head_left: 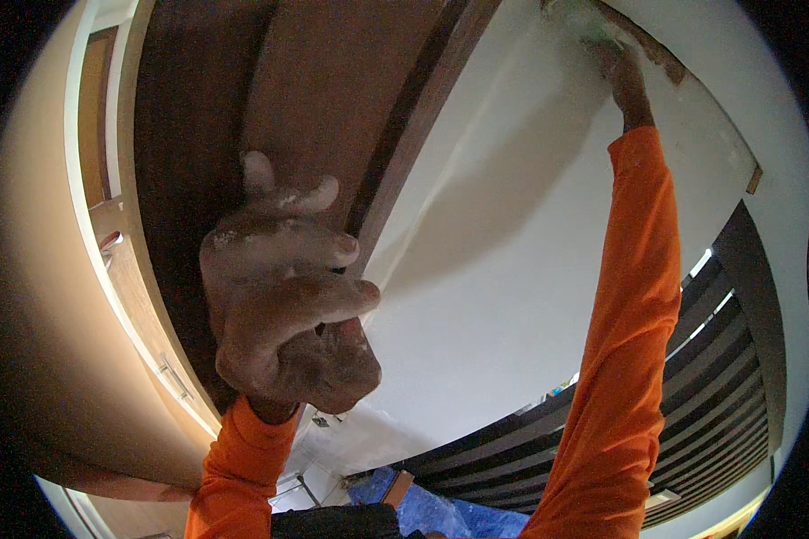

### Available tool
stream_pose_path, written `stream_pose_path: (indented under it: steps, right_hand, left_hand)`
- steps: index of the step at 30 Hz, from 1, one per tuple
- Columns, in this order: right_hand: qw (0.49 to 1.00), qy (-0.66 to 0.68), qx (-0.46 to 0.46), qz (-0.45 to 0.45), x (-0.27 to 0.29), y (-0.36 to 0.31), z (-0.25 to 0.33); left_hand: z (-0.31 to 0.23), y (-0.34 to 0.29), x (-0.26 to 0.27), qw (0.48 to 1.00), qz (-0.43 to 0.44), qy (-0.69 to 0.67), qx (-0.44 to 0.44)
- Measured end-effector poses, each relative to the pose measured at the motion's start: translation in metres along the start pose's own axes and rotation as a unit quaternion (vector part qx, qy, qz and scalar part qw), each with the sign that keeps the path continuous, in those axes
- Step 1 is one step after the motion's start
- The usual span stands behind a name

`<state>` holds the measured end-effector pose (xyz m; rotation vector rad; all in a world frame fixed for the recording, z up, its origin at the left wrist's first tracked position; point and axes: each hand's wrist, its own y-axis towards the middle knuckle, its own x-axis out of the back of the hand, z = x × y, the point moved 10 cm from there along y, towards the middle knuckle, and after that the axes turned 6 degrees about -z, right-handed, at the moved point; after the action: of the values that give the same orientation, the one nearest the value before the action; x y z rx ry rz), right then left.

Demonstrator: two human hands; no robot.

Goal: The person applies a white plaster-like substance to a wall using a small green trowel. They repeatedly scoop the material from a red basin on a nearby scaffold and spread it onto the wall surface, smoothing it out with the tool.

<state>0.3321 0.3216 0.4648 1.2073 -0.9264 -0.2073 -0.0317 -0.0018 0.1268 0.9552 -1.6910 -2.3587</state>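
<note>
My left hand (288,296), coated in pale dust, is raised close in front of a dark brown wooden panel (319,81). Its fingers are half bent and apart, with nothing seen between them. Far off at the upper right, my right hand (627,76) reaches to the top part of a white, smooth surface (512,296). Blur and a pale haze of dust hide its fingers. Something greenish (602,43) shows faintly by the fingertips; I cannot tell what it is. Both arms wear orange sleeves (624,296).
A rough brown gap (660,58) runs along the white surface's upper edge. Dark slatted panelling (719,359) curves along the lower right. Blue plastic sheeting (440,514) lies far below, beside a small brown block (397,488). A light wooden cabinet with a handle (175,377) stands at left.
</note>
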Motion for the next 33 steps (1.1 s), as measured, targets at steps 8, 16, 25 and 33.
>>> stream_pose_path:
  steps: [8,16,25,33]
  right_hand:
    - [0.997,-0.082,-0.004,-0.002,-0.052,-0.086,-0.027]
    - [0.998,-0.022,-0.052,-0.041,-0.101,-0.193,0.004]
    - [0.972,0.028,-0.192,-0.136,-0.073,-0.220,0.032]
    - [0.846,-0.412,0.205,-0.270,-0.092,-0.071,0.061]
  left_hand:
    - [0.001,0.006,-0.008,0.999,-0.007,0.003,0.046]
    - [-0.001,0.012,-0.018,1.000,-0.002,0.009,0.017]
    - [0.008,0.008,-0.025,0.999,-0.024,-0.025,0.013]
    - [-0.001,0.013,-0.033,0.999,-0.002,-0.035,-0.003]
